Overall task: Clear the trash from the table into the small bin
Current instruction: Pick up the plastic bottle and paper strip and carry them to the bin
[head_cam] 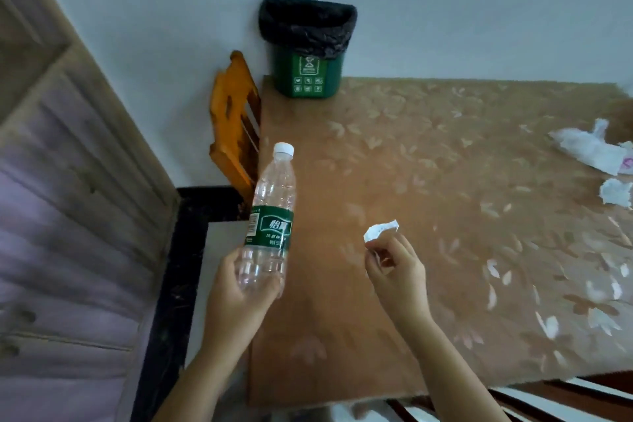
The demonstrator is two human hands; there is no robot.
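My left hand grips the base of an empty clear plastic bottle with a green label and white cap, held upright over the table's left edge. My right hand pinches a small white paper scrap above the table. The small green bin, lined with a black bag, stands at the table's far left corner against the wall. A crumpled white plastic bag and a crumpled tissue lie at the right edge of the table.
The table wears a brown floral cloth. An orange wooden chair stands at its left side by the wall. A panelled door fills the left. Dark chair rails show below the table's near edge.
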